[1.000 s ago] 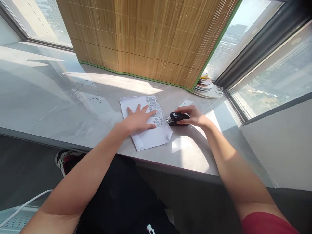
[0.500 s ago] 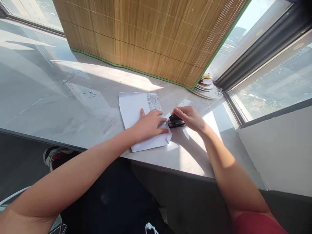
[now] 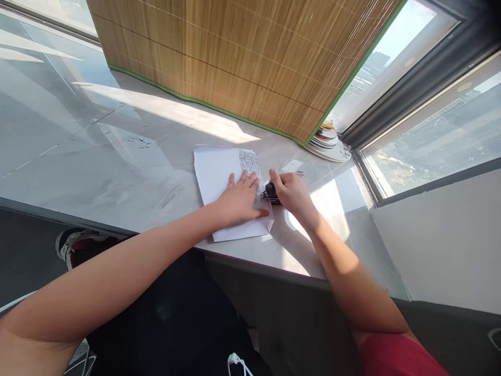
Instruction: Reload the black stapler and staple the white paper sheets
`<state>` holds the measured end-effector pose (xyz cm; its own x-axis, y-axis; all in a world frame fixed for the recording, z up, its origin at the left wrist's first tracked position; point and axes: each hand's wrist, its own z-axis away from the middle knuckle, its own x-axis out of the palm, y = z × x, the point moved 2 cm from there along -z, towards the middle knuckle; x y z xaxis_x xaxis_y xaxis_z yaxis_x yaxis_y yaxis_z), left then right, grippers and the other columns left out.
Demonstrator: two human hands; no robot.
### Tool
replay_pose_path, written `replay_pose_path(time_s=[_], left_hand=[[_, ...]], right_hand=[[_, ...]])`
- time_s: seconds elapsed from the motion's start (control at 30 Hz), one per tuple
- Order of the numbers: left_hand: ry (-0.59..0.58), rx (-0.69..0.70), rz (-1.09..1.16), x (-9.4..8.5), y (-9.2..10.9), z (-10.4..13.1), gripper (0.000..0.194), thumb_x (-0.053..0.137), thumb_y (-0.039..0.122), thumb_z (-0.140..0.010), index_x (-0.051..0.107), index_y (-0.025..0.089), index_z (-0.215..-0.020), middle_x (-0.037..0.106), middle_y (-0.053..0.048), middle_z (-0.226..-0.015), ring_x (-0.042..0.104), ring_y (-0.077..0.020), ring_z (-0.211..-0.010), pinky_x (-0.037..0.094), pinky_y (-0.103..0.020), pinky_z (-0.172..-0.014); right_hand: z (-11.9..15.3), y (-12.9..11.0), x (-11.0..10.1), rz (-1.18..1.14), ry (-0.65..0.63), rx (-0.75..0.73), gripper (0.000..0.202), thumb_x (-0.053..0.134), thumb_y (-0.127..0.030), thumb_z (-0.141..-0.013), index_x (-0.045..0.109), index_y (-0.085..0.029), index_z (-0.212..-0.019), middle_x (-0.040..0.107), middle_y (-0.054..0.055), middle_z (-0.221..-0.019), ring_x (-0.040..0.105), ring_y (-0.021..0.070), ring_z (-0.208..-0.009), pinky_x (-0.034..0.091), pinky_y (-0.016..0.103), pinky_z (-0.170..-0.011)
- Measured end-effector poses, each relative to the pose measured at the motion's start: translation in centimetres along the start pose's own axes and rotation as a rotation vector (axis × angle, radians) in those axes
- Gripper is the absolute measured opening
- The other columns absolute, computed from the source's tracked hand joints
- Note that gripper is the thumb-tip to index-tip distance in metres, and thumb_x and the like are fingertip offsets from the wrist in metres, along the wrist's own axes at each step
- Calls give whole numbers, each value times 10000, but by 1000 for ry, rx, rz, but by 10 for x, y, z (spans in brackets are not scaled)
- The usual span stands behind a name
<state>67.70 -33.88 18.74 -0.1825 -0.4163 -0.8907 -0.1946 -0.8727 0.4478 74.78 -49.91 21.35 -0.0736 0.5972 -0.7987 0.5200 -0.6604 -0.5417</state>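
A white sheet of paper (image 3: 215, 169) lies on the pale marble-look ledge, its right part covered by a dense band of small metallic marks that look like staples (image 3: 247, 158). Spread flat across the lower right of the sheet, my left hand (image 3: 239, 202) presses it down with fingers apart. My right hand (image 3: 291, 192) grips a black stapler (image 3: 271, 191), its nose over the paper's right edge, close to my left fingertips. The rear of the stapler is hidden inside my hand.
Loose staples (image 3: 141, 141) are scattered on the ledge at left. White paper scraps (image 3: 291, 166) lie beyond my right hand. A bamboo blind (image 3: 235, 57) hangs at the back, beside a stack of plates (image 3: 329, 146) in the window corner. The ledge's front edge runs below the paper.
My right hand and the stapler have shifted slightly left, further over the paper's edge. My left fingers are spread a little wider. The whole view has shifted slightly.
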Motion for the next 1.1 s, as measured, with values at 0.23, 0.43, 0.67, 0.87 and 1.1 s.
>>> replay_pose_path(time_s=[0.23, 0.43, 0.67, 0.87, 1.1], left_hand=[[7, -20, -7, 0, 2, 1, 1016, 574, 737, -916, 235, 212, -1716, 142, -161, -1805, 40, -438, -1669, 9, -691, -1315], [-9, -39, -12, -1, 3, 2, 1025, 575, 729, -917, 223, 199, -1721, 134, -163, -1806, 26, -437, -1670, 4, -698, -1312], [-6, -30, -7, -2, 3, 2, 1026, 591, 722, -904, 236, 206, -1717, 157, -167, -1802, 36, -441, -1669, 16, -710, -1306], [1, -26, -13, 0, 2, 2, 1029, 589, 727, -903, 238, 205, -1717, 164, -165, -1802, 35, -449, -1666, 17, -710, -1307], [-10, -30, -20, -1, 4, 2, 1033, 587, 714, -909, 228, 185, -1721, 154, -174, -1801, 33, -446, -1667, 10, -712, -1306]], right_hand=[[0, -6, 1, 124, -80, 14, 720, 338, -706, -1080, 533, -233, -573, 502, 37, -523, 524, 190, -566, 346, 348, -626], [0, -13, -1, 323, -169, 48, 674, 316, -537, -1123, 415, -227, -533, 519, 55, -542, 532, 182, -602, 277, 340, -622], [0, -13, -1, 352, -194, 60, 656, 334, -499, -1123, 405, -224, -531, 508, 49, -537, 539, 180, -615, 275, 335, -633], [0, -11, -1, 349, -196, 57, 661, 346, -484, -1116, 434, -222, -516, 521, 57, -535, 556, 187, -620, 288, 339, -641], [0, -12, 0, 346, -167, 60, 688, 313, -530, -1123, 446, -225, -520, 504, 55, -526, 530, 183, -595, 287, 335, -623]])
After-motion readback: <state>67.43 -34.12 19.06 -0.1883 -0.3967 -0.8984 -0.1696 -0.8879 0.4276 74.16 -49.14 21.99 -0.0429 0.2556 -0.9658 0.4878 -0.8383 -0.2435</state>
